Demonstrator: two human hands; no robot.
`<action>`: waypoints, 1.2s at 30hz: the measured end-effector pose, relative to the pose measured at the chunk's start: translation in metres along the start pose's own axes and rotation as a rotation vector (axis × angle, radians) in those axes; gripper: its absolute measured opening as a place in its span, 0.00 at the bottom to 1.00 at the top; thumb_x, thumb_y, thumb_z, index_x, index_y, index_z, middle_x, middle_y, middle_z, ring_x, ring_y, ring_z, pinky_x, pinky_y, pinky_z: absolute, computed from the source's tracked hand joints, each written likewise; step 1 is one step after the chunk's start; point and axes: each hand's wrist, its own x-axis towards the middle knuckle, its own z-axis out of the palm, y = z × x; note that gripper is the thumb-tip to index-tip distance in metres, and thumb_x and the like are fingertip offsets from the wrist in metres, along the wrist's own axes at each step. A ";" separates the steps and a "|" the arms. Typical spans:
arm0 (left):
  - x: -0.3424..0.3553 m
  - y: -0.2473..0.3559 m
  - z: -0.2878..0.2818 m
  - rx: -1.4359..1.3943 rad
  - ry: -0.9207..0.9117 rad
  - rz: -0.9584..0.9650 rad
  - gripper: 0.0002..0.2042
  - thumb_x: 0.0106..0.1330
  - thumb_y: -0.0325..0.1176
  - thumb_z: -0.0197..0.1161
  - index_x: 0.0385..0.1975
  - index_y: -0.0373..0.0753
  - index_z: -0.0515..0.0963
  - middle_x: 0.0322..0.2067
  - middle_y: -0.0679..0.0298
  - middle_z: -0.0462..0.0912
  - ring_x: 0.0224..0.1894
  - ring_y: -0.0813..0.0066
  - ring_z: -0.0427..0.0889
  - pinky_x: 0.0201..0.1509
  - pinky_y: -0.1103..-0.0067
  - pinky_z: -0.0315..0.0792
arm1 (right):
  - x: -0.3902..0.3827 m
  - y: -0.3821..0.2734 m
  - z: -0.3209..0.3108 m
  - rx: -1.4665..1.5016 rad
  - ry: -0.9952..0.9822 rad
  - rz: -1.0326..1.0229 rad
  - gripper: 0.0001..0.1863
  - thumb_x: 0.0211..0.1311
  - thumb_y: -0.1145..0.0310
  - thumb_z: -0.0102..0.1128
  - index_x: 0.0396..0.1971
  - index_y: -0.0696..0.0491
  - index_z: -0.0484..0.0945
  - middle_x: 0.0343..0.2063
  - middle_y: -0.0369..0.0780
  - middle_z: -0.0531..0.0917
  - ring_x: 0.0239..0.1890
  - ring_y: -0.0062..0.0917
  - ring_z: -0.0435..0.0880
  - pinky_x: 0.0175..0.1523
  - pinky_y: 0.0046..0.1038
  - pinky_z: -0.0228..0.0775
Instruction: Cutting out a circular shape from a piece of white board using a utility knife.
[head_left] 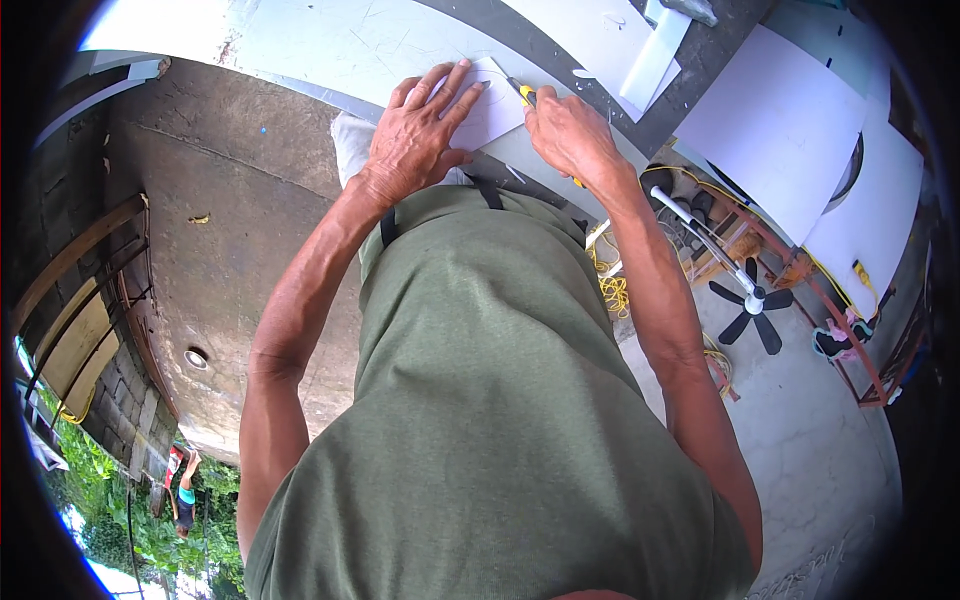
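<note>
Left hand [418, 135] is spread flat, fingers [452, 85] fanned out wide, pressing down on a small white sheet [497, 108] that has a curved pencil line drawn on it. Right hand [568, 133] is curled into a fist around a yellow utility knife [523, 93], with the blade end poking out toward the sheet's right edge, right beside the left fingertips. The sheet sits on a long pale worktable [330, 45] that's pretty scratched up, near the edge closest to the person. More white sheets further out: a strip [655, 55] leaning across the dark gap at the top, and big white boards [780, 125] off to the right. Below those, a fan [752, 297] with dark blades lies on the concrete floor [810, 440], next to a tangle of yellow cord [610, 285] and a reddish metal frame [850, 340]. No real containers anywhere that I can make out, just flat stock and floor clutter.
</note>
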 end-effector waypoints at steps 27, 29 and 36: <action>-0.010 0.009 0.022 -0.054 0.018 0.005 0.46 0.62 0.54 0.64 0.77 0.42 0.53 0.79 0.62 0.50 0.81 0.64 0.45 0.83 0.57 0.38 | -0.007 -0.026 0.003 0.104 -0.045 0.177 0.20 0.76 0.63 0.46 0.39 0.71 0.71 0.26 0.60 0.84 0.21 0.45 0.87 0.29 0.43 0.82; -0.010 0.009 0.023 -0.026 0.013 -0.002 0.46 0.62 0.53 0.65 0.77 0.41 0.54 0.79 0.61 0.50 0.81 0.63 0.46 0.83 0.56 0.38 | -0.008 -0.035 -0.006 0.256 -0.104 0.258 0.20 0.76 0.65 0.45 0.39 0.73 0.71 0.23 0.59 0.84 0.14 0.38 0.84 0.24 0.38 0.80; -0.010 0.010 0.023 -0.041 0.036 0.006 0.45 0.61 0.52 0.66 0.76 0.41 0.55 0.78 0.61 0.51 0.81 0.63 0.47 0.82 0.56 0.39 | -0.010 -0.044 -0.002 0.317 -0.085 0.311 0.22 0.75 0.66 0.44 0.39 0.77 0.70 0.23 0.61 0.83 0.16 0.40 0.86 0.26 0.39 0.81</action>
